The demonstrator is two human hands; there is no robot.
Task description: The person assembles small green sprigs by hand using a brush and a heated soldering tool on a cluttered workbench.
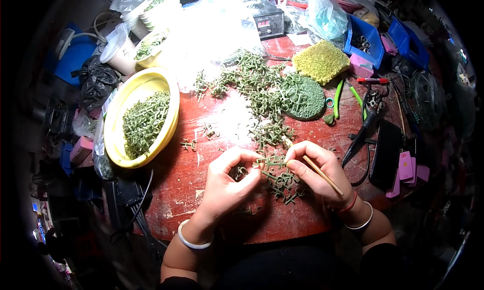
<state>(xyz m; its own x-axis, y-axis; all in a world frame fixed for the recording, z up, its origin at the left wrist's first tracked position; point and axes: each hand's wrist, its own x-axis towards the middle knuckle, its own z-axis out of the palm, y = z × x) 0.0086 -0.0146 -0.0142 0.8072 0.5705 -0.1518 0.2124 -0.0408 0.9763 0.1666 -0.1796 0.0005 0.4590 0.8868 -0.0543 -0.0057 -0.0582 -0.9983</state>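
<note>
My left hand (231, 181) pinches one end of a small green branched piece (274, 162) between thumb and forefinger. My right hand (320, 170) is closed around a thin wooden stick-like tool (322, 175), its pale tip pointing away from me. The right thumb and forefinger also meet the other end of the green piece, so it spans both hands. Below and beyond the fingers lie loose pieces of the same kind (285, 184). They join a larger heap (259, 83) running up the middle of the red table (186, 194).
A yellow basin (174, 96) of green pieces stands at left. Right of the heap are a round green pad (307, 101), a yellow-green sponge-like block (322, 62), green-handled pliers (338, 99) and a black phone (385, 154). Blue bins (368, 35) and a small display box (268, 25) stand behind.
</note>
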